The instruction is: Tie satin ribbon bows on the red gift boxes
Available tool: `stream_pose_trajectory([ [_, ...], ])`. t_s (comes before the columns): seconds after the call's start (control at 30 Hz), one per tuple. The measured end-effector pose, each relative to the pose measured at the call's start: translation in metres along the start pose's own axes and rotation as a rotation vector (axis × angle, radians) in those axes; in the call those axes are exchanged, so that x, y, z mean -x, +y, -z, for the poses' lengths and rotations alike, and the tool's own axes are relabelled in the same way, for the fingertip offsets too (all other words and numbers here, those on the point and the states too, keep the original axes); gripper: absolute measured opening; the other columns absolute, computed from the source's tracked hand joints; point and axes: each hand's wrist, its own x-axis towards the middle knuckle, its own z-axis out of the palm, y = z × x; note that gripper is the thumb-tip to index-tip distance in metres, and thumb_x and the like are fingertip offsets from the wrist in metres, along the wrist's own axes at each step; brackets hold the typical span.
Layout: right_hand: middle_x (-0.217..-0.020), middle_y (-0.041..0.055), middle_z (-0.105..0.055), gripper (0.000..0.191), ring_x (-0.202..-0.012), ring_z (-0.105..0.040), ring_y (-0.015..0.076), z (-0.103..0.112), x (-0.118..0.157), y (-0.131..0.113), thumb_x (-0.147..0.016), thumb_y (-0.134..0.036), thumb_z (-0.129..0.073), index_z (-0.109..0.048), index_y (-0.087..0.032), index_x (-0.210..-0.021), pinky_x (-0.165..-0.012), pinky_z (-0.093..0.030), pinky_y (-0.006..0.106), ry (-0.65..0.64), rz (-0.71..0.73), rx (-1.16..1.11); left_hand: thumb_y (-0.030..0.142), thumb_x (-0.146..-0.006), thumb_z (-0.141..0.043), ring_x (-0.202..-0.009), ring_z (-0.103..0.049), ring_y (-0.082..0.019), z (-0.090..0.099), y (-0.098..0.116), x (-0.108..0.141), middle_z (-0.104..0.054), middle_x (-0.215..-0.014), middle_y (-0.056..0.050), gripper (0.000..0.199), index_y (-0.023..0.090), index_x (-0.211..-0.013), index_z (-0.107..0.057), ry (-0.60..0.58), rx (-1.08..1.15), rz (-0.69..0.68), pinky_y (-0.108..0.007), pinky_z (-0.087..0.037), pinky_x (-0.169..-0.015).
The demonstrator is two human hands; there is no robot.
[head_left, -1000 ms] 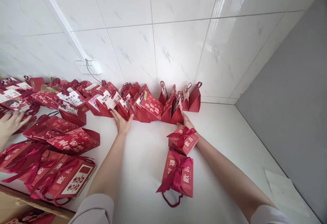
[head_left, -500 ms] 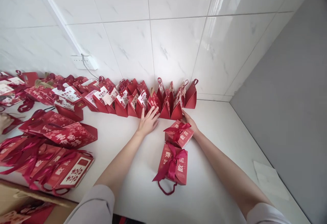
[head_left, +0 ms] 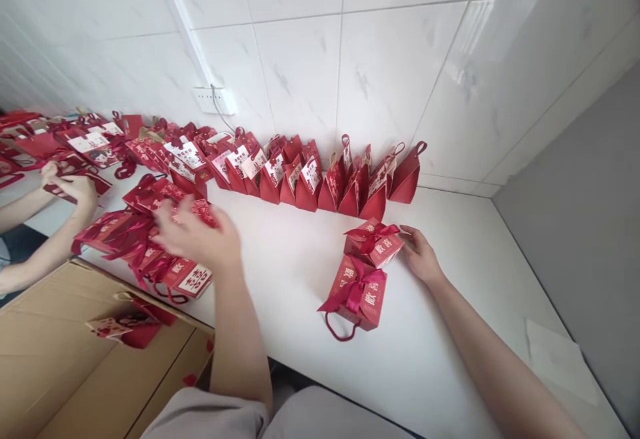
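Since the earlier frame, the left hand (head_left: 203, 232) has been moved from the row by the wall to the cluster at left; the view is also turned. At far left, a red item (head_left: 70, 164) is held in a co-worker's hands (head_left: 83, 189). Below, 1 red package (head_left: 137, 335) is seen inside a carton (head_left: 40, 319). Patterned boxes (head_left: 150, 192) and bow-tied boxes (head_left: 107, 231) are partly covered by the left hand, which is blurred, its fingers spread; no grasp is shown, and contact cannot be told. At centre, a row of red peaked boxes (head_left: 305, 192) is stood along the wall. Nearer, on the white table (head_left: 425, 372), 2 bow-tied boxes are set: a front box (head_left: 373, 299) and a rear box (head_left: 385, 251). By the latter's right side the right hand (head_left: 421, 252) is placed, fingers loosely bent, not wrapped around it; touch cannot be confirmed. Step in hand, as judged: boxes being put in order. Any lift from the cluster would call for fingers closed on 1 box's sides, ribbons kept uncrushed.
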Motion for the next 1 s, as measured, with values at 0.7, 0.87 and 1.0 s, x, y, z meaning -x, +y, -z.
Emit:
stream_pose_trajectory([
  [0.7, -0.132, 0.0121, -0.055, 0.049, -0.117, -0.059, 0.0293, -0.003, 0.002, 0.004, -0.087, -0.037, -0.054, -0.047, -0.024, -0.134, -0.101, -0.047, 0.051, -0.039, 0.114, 0.212, 0.044, -0.075, -0.065, -0.126, -0.048, -0.048, -0.101, -0.064, -0.026, -0.043, -0.138, -0.038, 0.1, 0.0, -0.15, -0.015, -0.585, -0.021, 0.707, -0.066, -0.036, -0.102],
  [0.87, -0.131, 0.0118, -0.056, 0.049, -0.116, -0.058, 0.0296, -0.003, 0.001, 0.003, -0.085, -0.036, -0.056, -0.049, -0.024, -0.132, -0.102, -0.045, 0.052, -0.035, 0.127, 0.19, 0.037, -0.075, -0.067, -0.13, -0.046, -0.044, -0.127, -0.051, -0.034, -0.041, -0.139, -0.038, 0.097, -0.005, -0.147, -0.017, -0.596, 0.059, 0.638, -0.061, -0.036, -0.107],
  [1.0, -0.129, 0.0114, -0.058, 0.048, -0.115, -0.058, 0.0298, -0.003, -0.001, 0.005, -0.084, -0.039, -0.058, -0.052, -0.024, -0.129, -0.103, -0.044, 0.053, -0.016, 0.103, 0.131, 0.032, -0.081, -0.061, -0.135, -0.039, -0.041, -0.125, -0.041, -0.046, -0.037, -0.144, -0.032, 0.082, -0.001, -0.146, -0.024, -0.473, 0.071, 0.545, -0.057, -0.034, -0.11],
])
